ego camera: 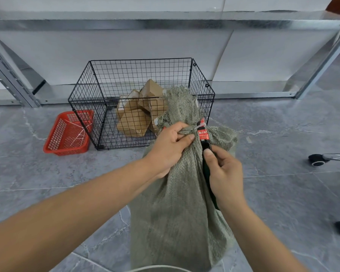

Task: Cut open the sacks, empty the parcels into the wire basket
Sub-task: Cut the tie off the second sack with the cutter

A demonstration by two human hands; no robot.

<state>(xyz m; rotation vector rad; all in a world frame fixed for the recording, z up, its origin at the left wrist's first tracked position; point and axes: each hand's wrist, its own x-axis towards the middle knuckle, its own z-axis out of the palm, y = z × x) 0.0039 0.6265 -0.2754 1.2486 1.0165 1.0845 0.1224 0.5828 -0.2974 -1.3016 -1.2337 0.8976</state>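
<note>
Sack [177,193] is stood at lower centre, its neck gripped by the left hand [171,148] just beside the white tie [199,127]. A dark cutter [206,165] is pinched in the right hand [224,173], tip up at the tie. So it looks like the cutting step. Next the blade probably needs slipping under the tie, clear of fingers. Basket [141,60] is behind at upper centre, parcels [133,118] already inside.

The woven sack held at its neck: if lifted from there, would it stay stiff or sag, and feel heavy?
Probably floppy: the woven sack creases and folds below the neck that the left hand grips. The coarse weave looks unlikely to slip. It stands filled out on the floor, so it may hold some weight, though its contents are hidden.
</note>
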